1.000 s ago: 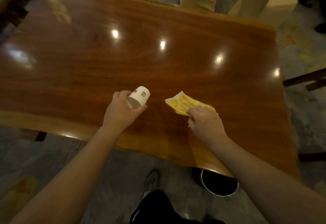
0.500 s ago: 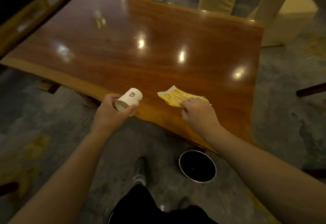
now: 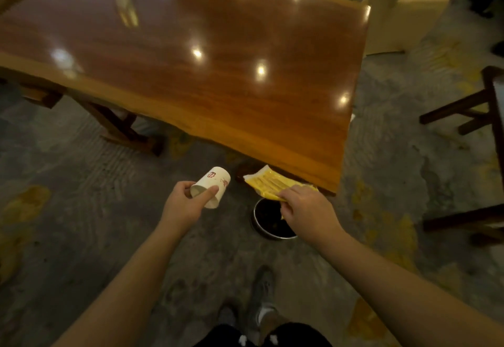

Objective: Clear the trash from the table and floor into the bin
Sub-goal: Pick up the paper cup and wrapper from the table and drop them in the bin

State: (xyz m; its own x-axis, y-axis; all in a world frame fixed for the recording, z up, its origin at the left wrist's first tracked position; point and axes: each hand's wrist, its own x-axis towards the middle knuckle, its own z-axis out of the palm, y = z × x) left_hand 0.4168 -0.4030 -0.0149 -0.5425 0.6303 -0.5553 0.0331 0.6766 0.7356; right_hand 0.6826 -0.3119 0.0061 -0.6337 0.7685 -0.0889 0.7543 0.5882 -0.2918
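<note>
- Now both hands hold trash, and both are off the table [image 3: 245,46] and out over the floor [image 3: 81,183].
- The left hand [image 3: 185,204] is wrapped around a white paper cup [image 3: 211,186]. The cup lies on its side in the grip, with its open end toward the wrist and its bottom pointing away.
- The right hand [image 3: 306,211] pinches a flat yellow wrapper [image 3: 272,184] by one end. The rest of the wrapper sticks out past the fingers, toward the left hand.
- The bin [image 3: 268,233] is on the floor, right under the right hand and a little to the side of the left hand. It is round and dark inside, and part of it is hidden by the right hand.
- The table top looks bare in the part that shows, so I think the table part of the job is nearly done.
- What is left, I think: drop the wrapper in, then bring the cup over and drop it too.
- The floor has yellow marks on it. I cannot tell if they are trash or just stains.
- The floor job may not be done yet.
</note>
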